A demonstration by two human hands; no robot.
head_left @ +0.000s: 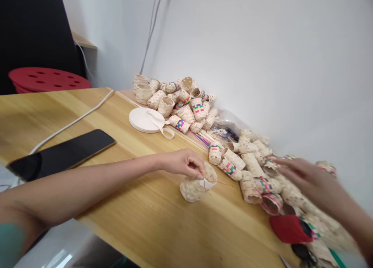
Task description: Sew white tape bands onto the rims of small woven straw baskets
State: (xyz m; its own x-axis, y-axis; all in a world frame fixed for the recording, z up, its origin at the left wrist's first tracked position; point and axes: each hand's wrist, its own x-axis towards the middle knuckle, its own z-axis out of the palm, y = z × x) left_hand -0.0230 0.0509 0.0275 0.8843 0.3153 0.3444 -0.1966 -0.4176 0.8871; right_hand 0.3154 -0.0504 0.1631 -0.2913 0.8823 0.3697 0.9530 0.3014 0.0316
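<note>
My left hand (186, 162) pinches the rim of a small woven basket (192, 190), which lies tilted above the wooden table. A strip of white tape (206, 184) sits along its rim under my fingertips. From that rim a thin red thread (223, 183) trails off to the right, and its far end is lost to view. My right hand (310, 178) is raised over the pile of baskets on the right. It is smeared by motion, so whether its fingers grip anything is unclear.
Woven baskets (186, 113) are heaped along the wall, some with coloured bands. A roll of white tape (142, 119), a phone (62, 154) and a white cable (72, 122) lie to the left. A red object (287, 228) and a metal tip (284, 261) lie lower right. A red stool (49, 78) stands behind.
</note>
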